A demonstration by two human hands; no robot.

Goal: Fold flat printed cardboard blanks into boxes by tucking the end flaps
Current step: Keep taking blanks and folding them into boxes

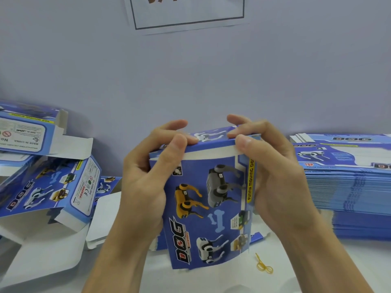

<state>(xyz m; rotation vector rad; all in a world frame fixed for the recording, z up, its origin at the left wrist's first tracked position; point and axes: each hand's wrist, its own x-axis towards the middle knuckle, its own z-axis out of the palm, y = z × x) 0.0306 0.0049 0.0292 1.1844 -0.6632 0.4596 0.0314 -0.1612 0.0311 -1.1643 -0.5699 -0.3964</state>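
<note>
Fingers of both hands pinch the box's top flap, nearly tucked; folded boxes lie left, many blanks remain stacked right.

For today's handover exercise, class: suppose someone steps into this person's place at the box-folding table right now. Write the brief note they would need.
Left hand: grips the top left corner of the box in hand, thumb on the top flap.
Right hand: grips the top right corner, thumb pressing the same flap.
The box stands upright between the hands, its top flap bent over, a white strip still showing at the edge.
Stack of flat blanks: on the right.
Folded boxes: piled on the left, some flaps open.
Yellow rubber band: on the table.
Left to do: finish tucking this flap; the bottom end cannot be judged. Then fold the remaining blanks.
</note>
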